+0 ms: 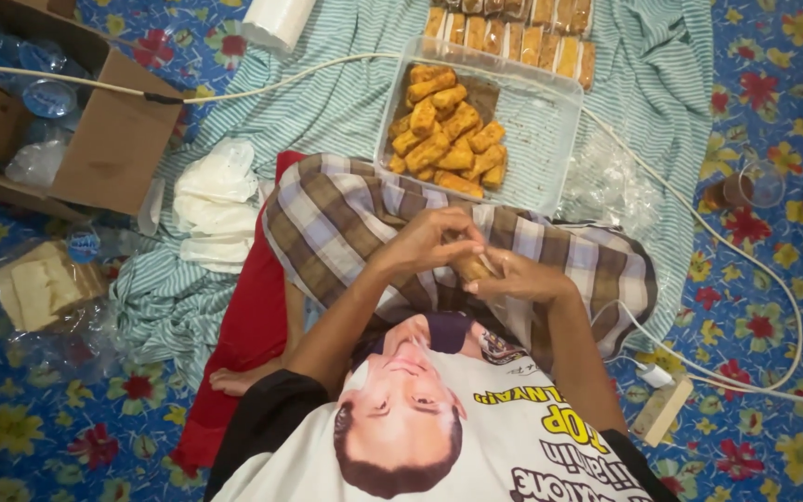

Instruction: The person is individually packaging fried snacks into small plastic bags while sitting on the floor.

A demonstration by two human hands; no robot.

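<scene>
My left hand (431,240) and my right hand (524,276) meet over my lap, both closed around one golden fried roll (471,267), which is partly hidden by the fingers. Just beyond my knees stands a clear plastic tray (541,125) with a heap of similar fried rolls (446,132) in its left half. I sit cross-legged in a checked brown-and-white sarong (346,209) on a striped teal cloth (327,102).
Further back lies a row of pale rolls (513,28). A stack of white wrappers (214,200) lies at the left, beside an open cardboard box (95,130) holding plastic cups. A white cable (699,223) loops round the right. A glass (745,189) stands far right.
</scene>
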